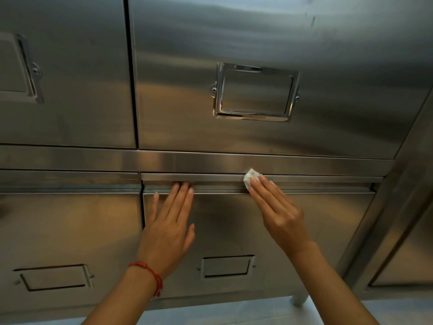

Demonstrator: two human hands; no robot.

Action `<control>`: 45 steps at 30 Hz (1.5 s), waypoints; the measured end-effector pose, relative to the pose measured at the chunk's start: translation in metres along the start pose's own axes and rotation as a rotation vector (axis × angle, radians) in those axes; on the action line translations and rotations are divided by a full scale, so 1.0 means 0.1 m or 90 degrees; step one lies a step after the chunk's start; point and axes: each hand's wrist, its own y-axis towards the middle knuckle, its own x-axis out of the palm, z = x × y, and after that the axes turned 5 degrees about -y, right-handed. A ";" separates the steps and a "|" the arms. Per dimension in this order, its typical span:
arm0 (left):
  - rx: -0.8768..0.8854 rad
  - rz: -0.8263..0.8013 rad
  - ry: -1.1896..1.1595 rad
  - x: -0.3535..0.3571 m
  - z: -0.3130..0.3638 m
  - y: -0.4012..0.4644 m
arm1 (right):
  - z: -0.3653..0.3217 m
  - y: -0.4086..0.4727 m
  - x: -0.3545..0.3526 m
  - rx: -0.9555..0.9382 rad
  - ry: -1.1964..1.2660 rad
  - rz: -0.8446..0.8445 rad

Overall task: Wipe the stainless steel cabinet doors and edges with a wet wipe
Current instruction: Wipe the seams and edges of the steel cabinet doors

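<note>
Pressing a crumpled white wet wipe [251, 176] against the top edge of the lower right cabinet door [293, 219], the right hand [278, 213] keeps its fingers [259, 191] straight over the wipe, not curled. Left hand [168, 227] lies flat on the same door, fingers extended, tips touching the recessed lip; a red bracelet [150, 274] circles its wrist. Label holder [255, 91] sits on the upper door [328, 55].

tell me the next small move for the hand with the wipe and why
Probably slide the right hand and its wet wipe rightward along the lower door's top edge. Straight fingers press the wipe there, with a long stretch of edge to its right. The left hand lies flat on the same door, fingertips at the edge.
</note>
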 end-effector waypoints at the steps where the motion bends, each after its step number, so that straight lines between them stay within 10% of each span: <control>1: 0.000 -0.002 -0.001 0.00 0.00 0.00 | -0.02 0.01 0.00 0.000 0.003 -0.003; 45: -0.066 -0.030 -0.016 0.00 0.51 0.10 | 0.30 -0.15 -0.08 0.037 -0.007 0.026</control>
